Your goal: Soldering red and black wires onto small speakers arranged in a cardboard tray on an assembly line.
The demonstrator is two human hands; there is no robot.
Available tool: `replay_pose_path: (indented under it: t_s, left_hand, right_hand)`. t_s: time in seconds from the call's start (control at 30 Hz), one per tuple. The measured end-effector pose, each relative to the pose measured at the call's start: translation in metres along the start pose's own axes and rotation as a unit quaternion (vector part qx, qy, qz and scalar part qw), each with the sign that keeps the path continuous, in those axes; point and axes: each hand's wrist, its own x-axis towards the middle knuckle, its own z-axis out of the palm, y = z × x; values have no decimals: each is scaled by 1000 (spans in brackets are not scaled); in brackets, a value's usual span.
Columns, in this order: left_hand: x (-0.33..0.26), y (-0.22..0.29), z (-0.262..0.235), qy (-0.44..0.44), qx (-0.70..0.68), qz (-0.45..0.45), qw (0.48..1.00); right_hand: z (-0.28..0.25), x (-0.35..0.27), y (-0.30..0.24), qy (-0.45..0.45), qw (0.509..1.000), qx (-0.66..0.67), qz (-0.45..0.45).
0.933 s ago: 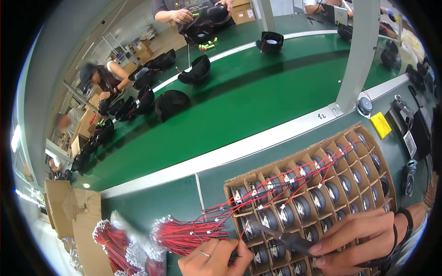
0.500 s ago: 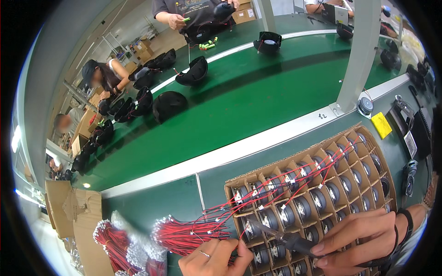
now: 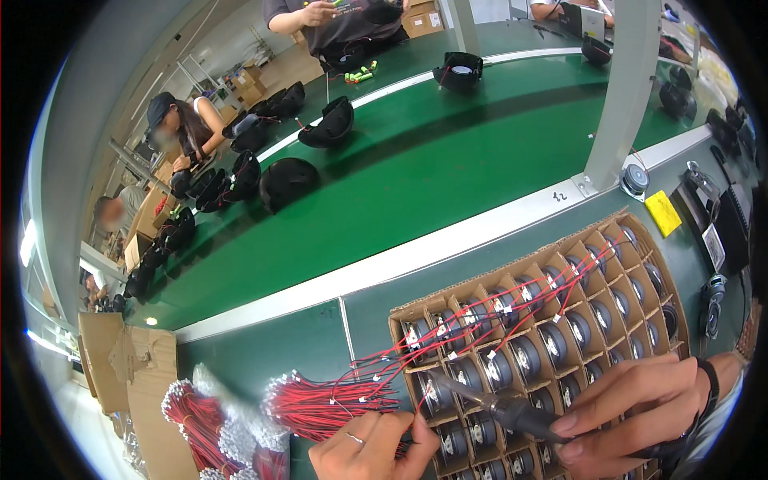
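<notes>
My left hand [image 3: 372, 448], a ring on one finger, pinches a thin red wire [image 3: 422, 402] at the tray's near left part. My right hand [image 3: 632, 420] grips a soldering iron [image 3: 520, 418] by its dark handle, its tip pointing left over a small round speaker [image 3: 438, 398] near the wire. A divided cardboard tray [image 3: 512, 270] holds many such speakers, one per compartment. Red and black wires with white connectors lie across its upper rows. A loose bundle of red and black wires [image 3: 332, 410] spreads just beyond my left hand. Whether the iron's tip touches anything, I cannot tell.
More bundled wires [image 3: 192, 420] and clear plastic lie left, by a cardboard box [image 3: 152, 384]. Beyond runs a green conveyor belt [image 3: 416, 184] with black shells [image 3: 290, 184]. A metal post [image 3: 628, 96], loose speaker [image 3: 635, 180] and yellow sponge [image 3: 662, 214] stand right. Other people sit across.
My right hand has shifted slightly right, and the soldering iron's angle has changed a little. My left hand stays in place. Black shells on the belt have slid slightly left.
</notes>
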Motion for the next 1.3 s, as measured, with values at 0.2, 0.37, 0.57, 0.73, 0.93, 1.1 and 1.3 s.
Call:
replay_pose_path:
  t_s: [0.2, 0.37, 0.57, 0.73, 0.93, 1.1, 1.3]
  left_hand:
    - [-3, -2, -2, 3, 14, -13, 1000]
    - [1, 0, -2, -3, 2, 5, 1000]
    - [-4, -4, -2, 0, 18, -15, 1000]
    - [-1, -1, -3, -6, -1, 1, 1000]
    - [-1, -1, -2, -6, 5, -2, 1000]
    - [0, -2, -2, 1, 7, 7, 1000]
    - [1, -3, -4, 0, 6, 10, 1000]
  right_hand:
    - [4, 1, 5, 42, 999, 18, -4]
    - [-13, -1, -13, -14, 995, 72, 72]
    - [-2, 3, 7, 15, 999, 31, 11]
    - [-7, 2, -5, 21, 1000, -5, 19]
    - [-7, 2, -2, 20, 1000, -1, 12]
    - [-6, 1, -2, 27, 999, 3, 19]
    - [-5, 1, -3, 25, 999, 17, 16]
